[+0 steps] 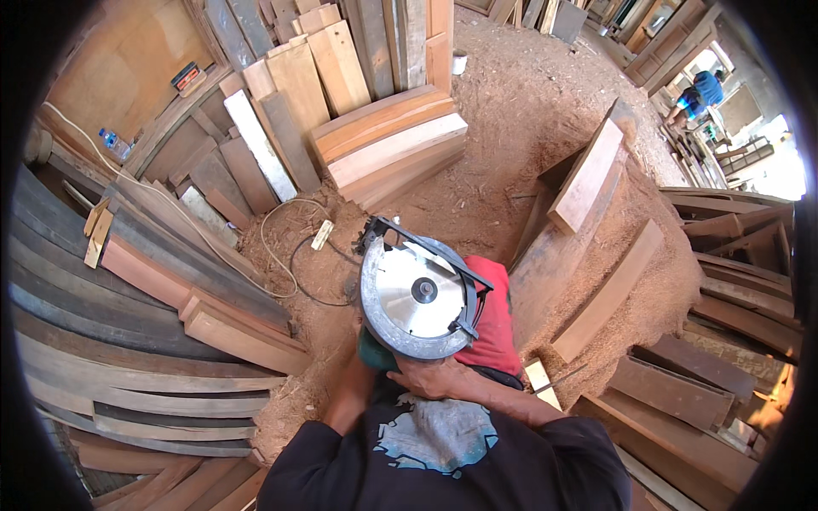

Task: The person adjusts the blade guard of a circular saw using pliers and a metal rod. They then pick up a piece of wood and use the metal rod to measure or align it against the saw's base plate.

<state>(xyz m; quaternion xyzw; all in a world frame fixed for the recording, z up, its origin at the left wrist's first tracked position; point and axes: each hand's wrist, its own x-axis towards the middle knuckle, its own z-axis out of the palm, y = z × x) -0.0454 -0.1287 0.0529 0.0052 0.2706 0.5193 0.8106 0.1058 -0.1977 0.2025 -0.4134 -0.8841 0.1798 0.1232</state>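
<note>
A circular saw point(400, 298) is tipped up in front of my body, its round silver blade and dark guard facing me. My right hand point(426, 378) grips the lower rim of the saw, partly covered by it. My left forearm point(348, 400) runs up behind the saw's left side, next to a green part of its body; the left hand itself is hidden there. Red cloth point(494, 319) over my leg shows just right of the saw. A black cord point(319, 301) curves over the sawdust on the left, close to the saw.
A pale extension cable point(183, 213) loops along the left. Curved boards point(136, 400) are stacked at left; more planks point(673, 392) lie at right. Ahead, a short board point(588, 175) rests on a larger timber, beside a loose plank point(609, 289). Another person point(703, 92) is at far right.
</note>
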